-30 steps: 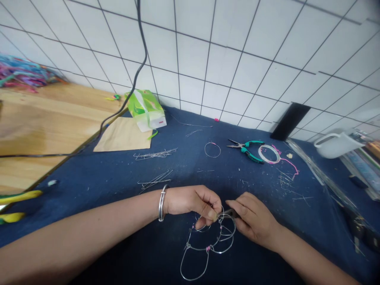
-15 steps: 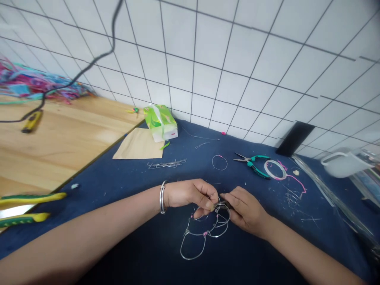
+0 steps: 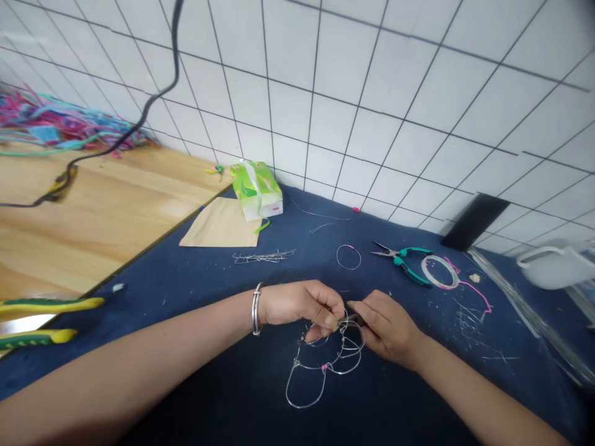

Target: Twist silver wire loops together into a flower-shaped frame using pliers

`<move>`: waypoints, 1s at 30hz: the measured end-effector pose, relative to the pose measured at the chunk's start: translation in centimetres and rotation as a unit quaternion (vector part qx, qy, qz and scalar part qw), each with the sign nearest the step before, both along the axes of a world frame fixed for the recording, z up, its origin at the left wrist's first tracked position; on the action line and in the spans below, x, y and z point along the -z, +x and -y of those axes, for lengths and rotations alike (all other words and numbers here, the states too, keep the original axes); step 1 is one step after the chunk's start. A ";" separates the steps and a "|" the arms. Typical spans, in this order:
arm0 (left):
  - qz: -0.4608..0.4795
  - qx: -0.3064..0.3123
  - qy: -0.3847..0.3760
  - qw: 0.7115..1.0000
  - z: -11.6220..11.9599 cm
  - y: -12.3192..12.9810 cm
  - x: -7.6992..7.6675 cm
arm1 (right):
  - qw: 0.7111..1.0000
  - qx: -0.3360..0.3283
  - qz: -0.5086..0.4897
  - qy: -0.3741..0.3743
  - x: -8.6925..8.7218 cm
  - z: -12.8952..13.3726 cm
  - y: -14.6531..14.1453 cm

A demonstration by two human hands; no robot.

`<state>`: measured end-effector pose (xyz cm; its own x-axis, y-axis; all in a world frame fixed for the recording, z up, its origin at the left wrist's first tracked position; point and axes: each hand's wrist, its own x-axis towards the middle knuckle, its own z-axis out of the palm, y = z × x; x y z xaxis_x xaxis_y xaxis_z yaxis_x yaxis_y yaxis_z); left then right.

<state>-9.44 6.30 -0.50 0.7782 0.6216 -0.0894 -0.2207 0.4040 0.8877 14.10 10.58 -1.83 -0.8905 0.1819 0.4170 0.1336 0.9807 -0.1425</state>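
Note:
My left hand [image 3: 309, 306] is closed, its thumb and fingers pinching a silver wire piece [image 3: 305, 406]. The piece is bent into several looped petals with small pink beads [image 3: 324, 367] between them, and it hangs below my fingers. My right hand [image 3: 390, 328] is wrapped round pliers [image 3: 352, 319], of which only the dark metal jaws show; the handles are hidden in the palm. The jaws meet the wire close to my left fingertips. Beyond my hands lies a wire ring [image 3: 348, 257] with pink beads.
Teal-handled pliers [image 3: 409, 260] lie beside a white ring-shaped dish [image 3: 439, 272] with beads. Cut wires [image 3: 264, 256] and wire scraps [image 3: 469, 322] are scattered on the blue cloth. A green tissue pack [image 3: 258, 189] stands at the back; yellow-green handles [image 3: 51, 305] are at left.
The view has shifted a little, so the things on the table sit slightly further right. Both hands keep their hold on the wire piece and pliers, with hardly any movement.

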 end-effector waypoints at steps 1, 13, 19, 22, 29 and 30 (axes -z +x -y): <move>0.001 0.001 0.001 1.000 0.0 0.1 0.0 | 1.000 0.001 0.002 0.001 0.0 0.0 0.1; 0.025 0.019 -0.030 0.999 0.1 0.4 0.4 | 1.000 -0.008 0.000 0.016 -0.5 0.1 0.1; 0.042 0.015 -0.043 0.998 0.2 0.7 0.5 | 1.000 -0.004 0.012 0.019 -0.5 0.2 0.3; 0.036 0.005 -0.025 0.999 0.3 0.8 0.5 | 1.000 0.003 0.024 0.015 -0.6 0.3 0.4; -0.004 -0.039 0.025 0.999 0.5 0.6 0.2 | 0.999 0.037 0.007 -0.012 -1.0 0.3 0.5; -0.011 -0.044 0.032 0.998 0.5 0.6 0.1 | 0.999 0.041 0.007 -0.010 -1.1 0.3 0.5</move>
